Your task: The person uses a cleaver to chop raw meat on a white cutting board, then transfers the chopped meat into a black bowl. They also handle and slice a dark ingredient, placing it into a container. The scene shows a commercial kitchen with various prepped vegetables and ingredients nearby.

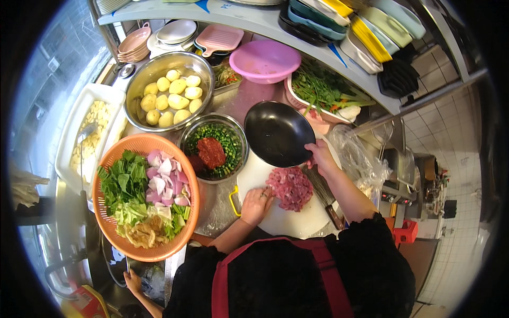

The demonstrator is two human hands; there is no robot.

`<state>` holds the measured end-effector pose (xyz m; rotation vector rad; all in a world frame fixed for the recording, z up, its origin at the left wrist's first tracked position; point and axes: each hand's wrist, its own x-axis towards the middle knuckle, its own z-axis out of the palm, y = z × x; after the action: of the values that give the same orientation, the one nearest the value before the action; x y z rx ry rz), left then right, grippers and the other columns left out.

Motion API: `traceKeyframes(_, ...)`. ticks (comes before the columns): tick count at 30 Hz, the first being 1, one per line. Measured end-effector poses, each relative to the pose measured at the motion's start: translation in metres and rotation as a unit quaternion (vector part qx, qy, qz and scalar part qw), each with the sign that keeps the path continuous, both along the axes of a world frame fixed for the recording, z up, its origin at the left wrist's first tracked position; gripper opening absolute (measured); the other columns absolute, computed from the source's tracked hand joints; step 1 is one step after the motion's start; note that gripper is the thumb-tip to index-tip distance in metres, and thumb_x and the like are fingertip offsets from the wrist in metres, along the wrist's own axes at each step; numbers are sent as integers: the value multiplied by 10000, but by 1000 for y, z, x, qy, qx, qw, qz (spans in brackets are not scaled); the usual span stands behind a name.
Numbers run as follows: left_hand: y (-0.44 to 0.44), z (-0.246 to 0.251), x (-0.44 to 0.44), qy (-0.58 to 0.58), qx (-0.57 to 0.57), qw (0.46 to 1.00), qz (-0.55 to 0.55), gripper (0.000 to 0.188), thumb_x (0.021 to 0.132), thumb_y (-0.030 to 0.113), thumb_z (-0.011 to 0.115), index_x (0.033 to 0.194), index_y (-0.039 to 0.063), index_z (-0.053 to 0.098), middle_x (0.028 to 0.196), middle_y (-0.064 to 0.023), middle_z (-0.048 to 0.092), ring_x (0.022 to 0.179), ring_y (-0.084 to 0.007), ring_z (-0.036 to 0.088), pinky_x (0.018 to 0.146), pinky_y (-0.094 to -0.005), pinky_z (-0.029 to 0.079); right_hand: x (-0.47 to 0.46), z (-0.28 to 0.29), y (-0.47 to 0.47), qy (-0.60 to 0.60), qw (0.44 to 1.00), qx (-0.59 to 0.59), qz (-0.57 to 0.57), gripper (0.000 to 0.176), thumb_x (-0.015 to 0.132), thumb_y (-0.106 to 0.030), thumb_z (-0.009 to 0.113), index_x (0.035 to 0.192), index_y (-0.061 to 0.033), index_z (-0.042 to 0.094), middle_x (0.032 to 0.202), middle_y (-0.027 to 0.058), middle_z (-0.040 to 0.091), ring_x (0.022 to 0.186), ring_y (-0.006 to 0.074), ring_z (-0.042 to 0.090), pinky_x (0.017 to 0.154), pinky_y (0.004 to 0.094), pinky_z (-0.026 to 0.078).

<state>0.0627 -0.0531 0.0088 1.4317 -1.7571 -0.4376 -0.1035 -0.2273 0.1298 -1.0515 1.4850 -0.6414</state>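
Observation:
My right hand grips the rim of a black bowl, tilted so that its dark, glossy inside shows. Below the bowl, a heap of sliced raw meat lies on a round white cutting board. My left hand rests on the board with its fingertips at the left side of the meat; how far they are closed is hidden. A cleaver with a wooden handle lies on the board, right of the meat, partly under my right forearm.
Left of the board stand a glass bowl of chopped greens with red paste, an orange colander of vegetables and a steel basin of peeled potatoes. Clear plastic bags lie right. A shelf overhangs the back. Another person's hand shows lower left.

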Motion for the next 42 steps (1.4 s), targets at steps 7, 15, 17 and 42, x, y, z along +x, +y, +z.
traceKeyframes(7,1,-2,-4,-22,-21,999,18,228,778,134,621,978,25,617,905,-112,573,862,-288,541,792,-382,432,-15,-58,15,-10,999,-33,13,155,851,-120,501,959,-17,540,647,99,595,405,148,503,336,257,410)
traceKeyframes(15,-3,-1,-6,-2,-2,999,32,240,806,125,614,1019,16,602,935,-137,569,874,-325,534,790,-388,432,-81,-66,46,266,915,-280,118,283,871,-305,540,1045,-91,605,808,111,662,675,239,635,631,344,491)
traceKeyframes(17,-6,-1,-10,56,32,996,54,253,826,140,604,1046,14,590,988,-149,564,933,-332,528,829,-383,428,-126,-55,89,340,877,-326,97,269,826,-284,592,1028,-107,605,849,98,654,794,273,625,693,367,493)
traceKeyframes(42,-70,5,-67,50,79,980,-177,401,825,228,627,1181,61,551,1339,-125,381,1157,-307,418,946,-351,390,-195,-42,241,-143,971,25,-190,165,865,-195,572,861,-53,488,571,43,487,397,139,461,368,269,404)
